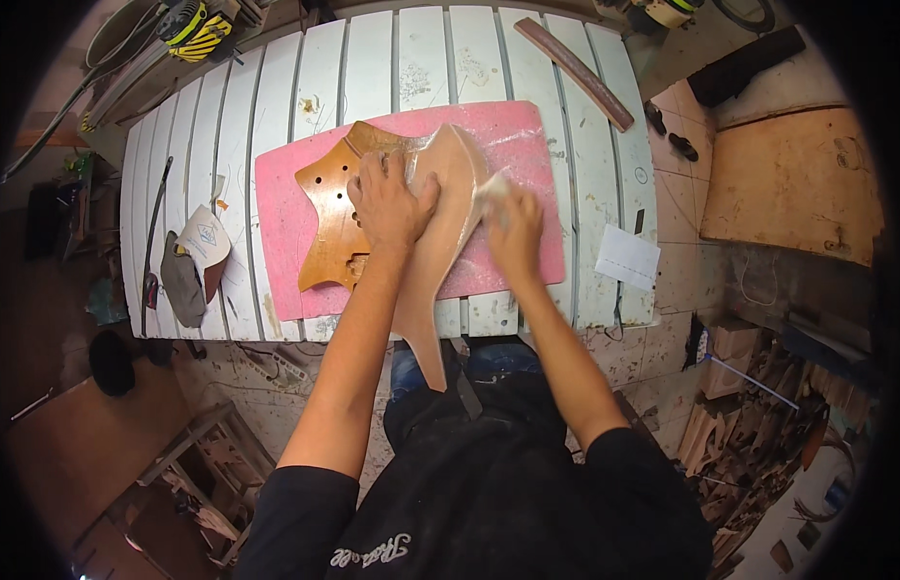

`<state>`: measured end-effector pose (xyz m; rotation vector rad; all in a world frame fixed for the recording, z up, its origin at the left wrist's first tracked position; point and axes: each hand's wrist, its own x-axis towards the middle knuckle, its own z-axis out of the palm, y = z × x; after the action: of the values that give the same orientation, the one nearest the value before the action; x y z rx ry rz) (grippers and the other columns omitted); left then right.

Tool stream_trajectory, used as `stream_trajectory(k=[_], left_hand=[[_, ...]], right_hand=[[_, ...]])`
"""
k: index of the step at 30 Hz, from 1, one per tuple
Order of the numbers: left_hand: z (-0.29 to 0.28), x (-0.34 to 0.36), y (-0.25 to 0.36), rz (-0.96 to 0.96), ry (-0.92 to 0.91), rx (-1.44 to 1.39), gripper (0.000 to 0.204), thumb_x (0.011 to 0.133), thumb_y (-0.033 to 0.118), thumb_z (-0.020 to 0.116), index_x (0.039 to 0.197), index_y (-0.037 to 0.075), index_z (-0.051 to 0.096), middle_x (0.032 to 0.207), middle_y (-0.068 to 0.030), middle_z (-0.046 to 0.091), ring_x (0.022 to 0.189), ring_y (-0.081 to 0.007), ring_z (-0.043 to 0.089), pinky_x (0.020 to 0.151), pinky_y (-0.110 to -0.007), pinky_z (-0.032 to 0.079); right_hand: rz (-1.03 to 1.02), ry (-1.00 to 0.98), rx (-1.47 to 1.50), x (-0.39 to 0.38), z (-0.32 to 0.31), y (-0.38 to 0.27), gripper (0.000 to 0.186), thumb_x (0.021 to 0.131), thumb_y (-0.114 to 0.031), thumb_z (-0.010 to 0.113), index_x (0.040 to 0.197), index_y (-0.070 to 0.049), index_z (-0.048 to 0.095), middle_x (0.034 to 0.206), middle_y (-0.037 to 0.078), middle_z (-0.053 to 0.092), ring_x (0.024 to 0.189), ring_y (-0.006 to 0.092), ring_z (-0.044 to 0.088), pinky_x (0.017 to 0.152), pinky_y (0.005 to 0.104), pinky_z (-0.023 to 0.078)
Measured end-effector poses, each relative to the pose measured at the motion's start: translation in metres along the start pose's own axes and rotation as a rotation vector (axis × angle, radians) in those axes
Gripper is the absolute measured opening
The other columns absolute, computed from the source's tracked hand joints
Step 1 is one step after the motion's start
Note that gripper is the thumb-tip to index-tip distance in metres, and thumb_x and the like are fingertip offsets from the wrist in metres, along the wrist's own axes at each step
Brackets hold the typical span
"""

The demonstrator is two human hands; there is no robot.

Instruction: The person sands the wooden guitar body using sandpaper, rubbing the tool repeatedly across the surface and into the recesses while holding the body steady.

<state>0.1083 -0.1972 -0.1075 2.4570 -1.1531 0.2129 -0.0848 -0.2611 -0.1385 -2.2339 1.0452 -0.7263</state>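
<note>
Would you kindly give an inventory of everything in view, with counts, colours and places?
Slatted table: one, white, centre.
Pad: one, pink, on table.
Amber piece: one, amber, pad's left.
Pale piece: one, light brown, overhanging near edge.
Wad: one, whitish, right of pale piece, blurred.
Strip: one, dark red-brown, table's far right.
Paper: one, white, table's right.
Curled sheet: one, whitish, table's left.
Grey item: one, grey, beside sheet.
Panel: one, orange-brown, right.
Wood pieces: many, brown, lower right.
Left hand: one, bare, over amber and pale pieces.
Right hand: one, bare, holding wad.
</note>
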Motion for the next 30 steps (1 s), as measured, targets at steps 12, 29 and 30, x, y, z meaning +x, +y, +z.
stream_trajectory(k=[12, 29, 30], left_hand=[[0.004, 0.000, 0.000, 0.023, 0.001, 0.015, 0.067, 0.085, 0.053, 0.072, 0.133, 0.007, 0.067, 0.134, -0.0204, 0.058, 0.134, -0.0346, 0.051, 0.112, -0.054, 0.035], [-0.001, 0.002, 0.000, 0.016, 0.029, -0.005, 0.063, 0.085, 0.050, 0.073, 0.130, 0.005, 0.069, 0.132, -0.0173, 0.060, 0.129, -0.0338, 0.055, 0.109, -0.052, 0.037], [-0.002, 0.002, 0.000, 0.014, 0.024, -0.005, 0.063, 0.085, 0.050, 0.073, 0.130, 0.005, 0.069, 0.133, -0.0171, 0.060, 0.129, -0.0337, 0.055, 0.109, -0.052, 0.037]], right_hand=[[0.111, 0.051, 0.021, 0.025, -0.009, -0.003, 0.022, 0.093, -0.014, 0.074, 0.114, -0.014, 0.080, 0.133, 0.016, 0.064, 0.123, 0.0404, 0.058, 0.107, 0.0548, 0.045], [-0.046, 0.065, 0.015, -0.021, -0.007, -0.020, 0.023, 0.093, -0.014, 0.074, 0.115, -0.017, 0.080, 0.128, 0.015, 0.064, 0.120, 0.0404, 0.056, 0.103, 0.0548, 0.045], [0.056, 0.010, -0.050, -0.001, -0.009, -0.014, 0.023, 0.093, -0.015, 0.075, 0.115, -0.017, 0.080, 0.128, 0.014, 0.065, 0.120, 0.0402, 0.056, 0.103, 0.0537, 0.046]])
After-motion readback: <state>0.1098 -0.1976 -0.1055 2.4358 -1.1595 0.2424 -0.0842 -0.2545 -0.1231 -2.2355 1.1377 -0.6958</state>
